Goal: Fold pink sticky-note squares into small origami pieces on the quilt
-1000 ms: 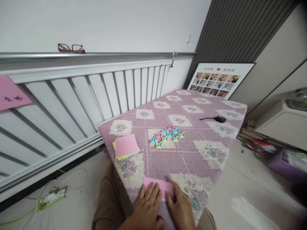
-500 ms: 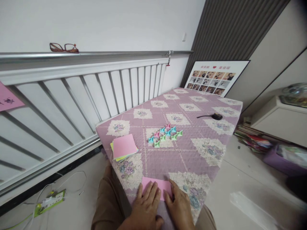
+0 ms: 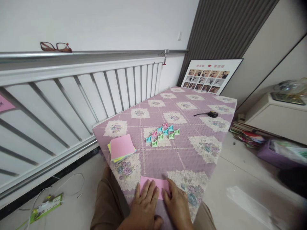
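Observation:
A pink sheet of paper (image 3: 157,182), folded into a rectangle by its look, lies at the near end of the cloth-covered table. Flat on its left part rests my left hand (image 3: 145,204), fingers stretched out and slightly spread. At the paper's right end, my right hand (image 3: 177,203) has its thumb on top and its index finger bent along the edge, gripping it. Farther up the table stand several small folded paper pieces (image 3: 165,131) in pink, blue and green, set in rows. To the left lies a stack of square coloured paper (image 3: 122,147), pink on top.
A black tape-measure-like object (image 3: 212,114) with a strap lies toward the far right of the table (image 3: 163,163). A white radiator (image 3: 124,86) borders the left side. Glasses (image 3: 56,47) sit on the pipe above it. A power strip (image 3: 46,207) with cables is on the floor.
The whole view has shifted slightly, so things appear a little farther left. Both hands keep their places on the pink paper.

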Tool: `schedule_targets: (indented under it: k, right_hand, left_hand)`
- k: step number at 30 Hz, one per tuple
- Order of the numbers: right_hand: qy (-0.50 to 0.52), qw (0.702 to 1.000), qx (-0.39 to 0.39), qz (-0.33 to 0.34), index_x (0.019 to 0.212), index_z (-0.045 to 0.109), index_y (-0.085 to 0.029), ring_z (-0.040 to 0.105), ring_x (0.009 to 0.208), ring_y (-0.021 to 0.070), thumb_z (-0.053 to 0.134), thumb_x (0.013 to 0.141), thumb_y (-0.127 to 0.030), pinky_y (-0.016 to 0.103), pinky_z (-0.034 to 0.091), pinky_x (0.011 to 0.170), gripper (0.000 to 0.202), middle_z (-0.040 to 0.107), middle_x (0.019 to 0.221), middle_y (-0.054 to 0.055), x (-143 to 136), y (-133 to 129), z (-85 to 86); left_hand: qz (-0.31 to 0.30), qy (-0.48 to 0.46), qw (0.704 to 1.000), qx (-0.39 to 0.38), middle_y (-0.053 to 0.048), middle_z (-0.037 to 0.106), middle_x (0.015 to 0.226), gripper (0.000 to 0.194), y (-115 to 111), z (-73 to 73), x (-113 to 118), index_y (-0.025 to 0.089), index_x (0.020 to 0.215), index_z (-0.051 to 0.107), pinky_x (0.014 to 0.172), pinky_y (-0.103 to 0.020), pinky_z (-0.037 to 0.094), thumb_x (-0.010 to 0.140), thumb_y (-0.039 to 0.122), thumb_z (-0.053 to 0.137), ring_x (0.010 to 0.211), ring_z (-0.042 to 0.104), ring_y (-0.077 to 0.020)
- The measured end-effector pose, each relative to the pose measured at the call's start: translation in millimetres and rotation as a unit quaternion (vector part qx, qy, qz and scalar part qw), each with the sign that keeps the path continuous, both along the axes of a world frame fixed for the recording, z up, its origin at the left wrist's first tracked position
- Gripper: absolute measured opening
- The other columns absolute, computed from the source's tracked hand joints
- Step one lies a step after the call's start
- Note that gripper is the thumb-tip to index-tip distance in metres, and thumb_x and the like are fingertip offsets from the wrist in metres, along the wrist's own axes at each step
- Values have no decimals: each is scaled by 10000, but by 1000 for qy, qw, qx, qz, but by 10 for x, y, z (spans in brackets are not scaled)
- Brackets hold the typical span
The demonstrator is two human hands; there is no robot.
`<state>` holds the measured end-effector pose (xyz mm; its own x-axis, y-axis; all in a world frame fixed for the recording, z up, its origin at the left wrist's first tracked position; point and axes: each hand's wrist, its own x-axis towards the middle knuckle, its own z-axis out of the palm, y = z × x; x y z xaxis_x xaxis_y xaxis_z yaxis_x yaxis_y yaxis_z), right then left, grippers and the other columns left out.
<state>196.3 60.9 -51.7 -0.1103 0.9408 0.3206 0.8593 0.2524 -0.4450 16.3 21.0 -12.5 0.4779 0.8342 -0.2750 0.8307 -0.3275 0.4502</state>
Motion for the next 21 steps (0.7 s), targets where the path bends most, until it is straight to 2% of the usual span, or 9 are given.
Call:
schedule_targets:
  k: [11, 21]
  right_hand:
    - [18, 1000, -14, -9, 1211, 542, -173, 663, 859, 232, 500, 811, -280, 390, 477, 822, 417, 711, 941, 74, -22, -15, 108]
    - [24, 999, -26, -3, 1193, 551, -169, 659, 898, 235, 496, 816, -270, 396, 467, 839, 394, 709, 992, 79, -28, -14, 131]
  left_hand:
    - [6, 8, 1000, 22, -54, -99, 1543, 908, -11, -99, -14, 239, 1490, 26, 1071, -623, -108, 760, 448, 525, 1394, -127, -352]
    - [10, 13, 1000, 16, -59, -90, 1544, 918, -13, -89, -5, 243, 1490, 29, 1072, -631, -87, 756, 454, 539, 1397, -104, -363]
